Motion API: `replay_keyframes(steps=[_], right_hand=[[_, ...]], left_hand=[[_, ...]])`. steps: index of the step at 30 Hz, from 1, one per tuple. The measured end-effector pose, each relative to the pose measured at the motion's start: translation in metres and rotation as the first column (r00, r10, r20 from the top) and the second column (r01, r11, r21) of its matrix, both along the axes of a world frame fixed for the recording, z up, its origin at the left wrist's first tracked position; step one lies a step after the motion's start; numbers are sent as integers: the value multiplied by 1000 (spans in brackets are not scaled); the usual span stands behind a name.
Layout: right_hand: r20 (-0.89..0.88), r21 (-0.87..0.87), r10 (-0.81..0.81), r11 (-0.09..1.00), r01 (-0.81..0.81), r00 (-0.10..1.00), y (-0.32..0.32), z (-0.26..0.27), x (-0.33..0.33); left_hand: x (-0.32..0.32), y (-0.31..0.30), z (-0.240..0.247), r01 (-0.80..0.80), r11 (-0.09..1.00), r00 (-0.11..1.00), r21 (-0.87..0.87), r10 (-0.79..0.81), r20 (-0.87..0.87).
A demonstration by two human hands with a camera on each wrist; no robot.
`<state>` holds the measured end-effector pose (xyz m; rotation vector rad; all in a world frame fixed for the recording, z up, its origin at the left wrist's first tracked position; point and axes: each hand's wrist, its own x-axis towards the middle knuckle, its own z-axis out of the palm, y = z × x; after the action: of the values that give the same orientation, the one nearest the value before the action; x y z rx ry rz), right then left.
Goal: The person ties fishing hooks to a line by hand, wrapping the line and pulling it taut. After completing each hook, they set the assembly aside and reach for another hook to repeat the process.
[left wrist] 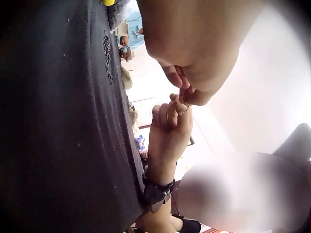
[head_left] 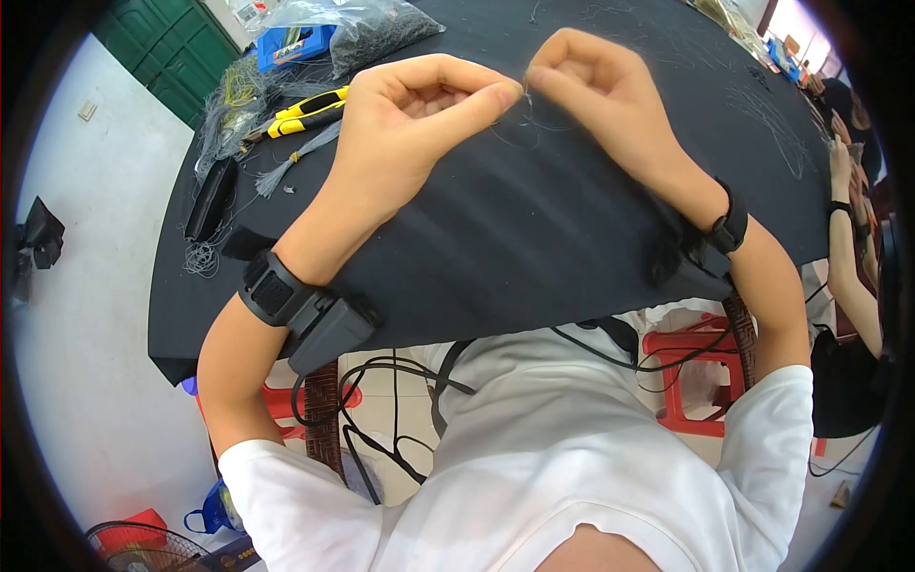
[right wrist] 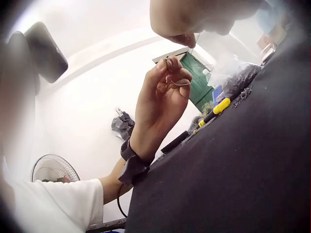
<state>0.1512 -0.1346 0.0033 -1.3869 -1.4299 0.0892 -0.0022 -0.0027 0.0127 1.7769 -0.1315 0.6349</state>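
Both hands are raised over the black-covered table, their fingertips close together in the head view. My left hand (head_left: 405, 129) pinches a thin clear line between thumb and forefinger; a loop of the line (right wrist: 181, 83) curves out below its fingertips in the right wrist view. A small dark piece (right wrist: 169, 63) shows at that pinch, too small to tell its kind. My right hand (head_left: 605, 110) has its thumb against its curled forefinger and pinches the same line, slightly blurred. In the left wrist view, line (left wrist: 183, 111) crosses the right hand's fingers.
At the back left of the table (head_left: 496, 257) lie yellow-and-black pliers (head_left: 310, 112), a banded bundle of clear line (head_left: 297, 160), a black case (head_left: 212, 200) and a plastic bag of dark pieces (head_left: 386, 33). Loose line (head_left: 777, 124) lies at the right. Another person's arm (head_left: 848, 238) is at far right.
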Motion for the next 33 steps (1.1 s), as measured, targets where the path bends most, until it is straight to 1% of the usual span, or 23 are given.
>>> replay_keyframes(steps=[1, 3, 4, 6, 7, 10, 11, 13, 16, 17, 18, 20, 21, 24, 26, 28, 31, 33], right_hand=[[-30, -28, 22, 999, -22, 999, 0, -1, -2], [-90, -81, 61, 994, -68, 994, -1, -4, -11], [-49, -79, 64, 995, -68, 997, -2, -4, -15], [35, -75, 71, 995, -68, 997, -5, -5, -23], [106, -57, 72, 996, -66, 992, -6, -5, -27], [315, -2, 67, 998, -70, 947, -12, 1, -38], [353, -17, 54, 999, -51, 934, -15, 4, -41], [411, 45, 33, 997, -56, 911, -16, 7, -43], [505, 137, -47, 990, -26, 862, -16, 14, -41], [535, 169, -82, 986, -11, 841, -17, 18, -38], [538, 158, -81, 987, -5, 839, -18, 22, -35], [525, 152, -90, 988, 11, 846, -18, 29, -29], [457, 194, -96, 981, 6, 884, -14, 26, -25], [379, 35, -82, 997, 75, 922, -19, 34, -15], [288, -34, -58, 997, 71, 956, -17, 33, -12], [342, 18, -58, 998, 56, 938, -8, 19, -3], [134, -165, 18, 986, 5, 991, -6, 11, 0], [57, -203, 68, 978, -55, 996, -6, 8, -4]], left_hand=[[0, 0, 0, -9, 1000, 1000, 0, 9, 8], [3, 0, -4, -11, 995, 999, -98, 16, 43], [5, 0, -5, -11, 989, 998, -147, 20, 61], [5, 2, -6, -27, 980, 998, -195, 36, 42], [5, 3, -7, -35, 975, 999, -218, 43, 32], [5, 3, -11, -63, 976, 998, -210, 58, -29], [5, 2, -11, -54, 974, 998, -218, 49, -28], [6, -2, -11, -33, 972, 999, -234, 28, -26], [5, -3, -13, 12, 984, 1000, -180, -14, -7], [5, -3, -13, 11, 988, 1000, -154, -15, -25], [4, -4, -11, 10, 992, 999, -127, -16, -43], [3, -5, -10, 20, 995, 998, -101, -27, -65], [4, -6, -10, 31, 994, 997, -103, -38, -69], [4, -5, -11, 59, 995, 996, -82, -64, -58], [4, -5, -11, 65, 996, 997, -63, -68, -45], [2, -6, -7, 63, 997, 997, -45, -64, -33], [0, -5, -4, 38, 998, 999, -44, -39, -22], [1, -2, -6, 17, 997, 1000, -79, -17, -4]])
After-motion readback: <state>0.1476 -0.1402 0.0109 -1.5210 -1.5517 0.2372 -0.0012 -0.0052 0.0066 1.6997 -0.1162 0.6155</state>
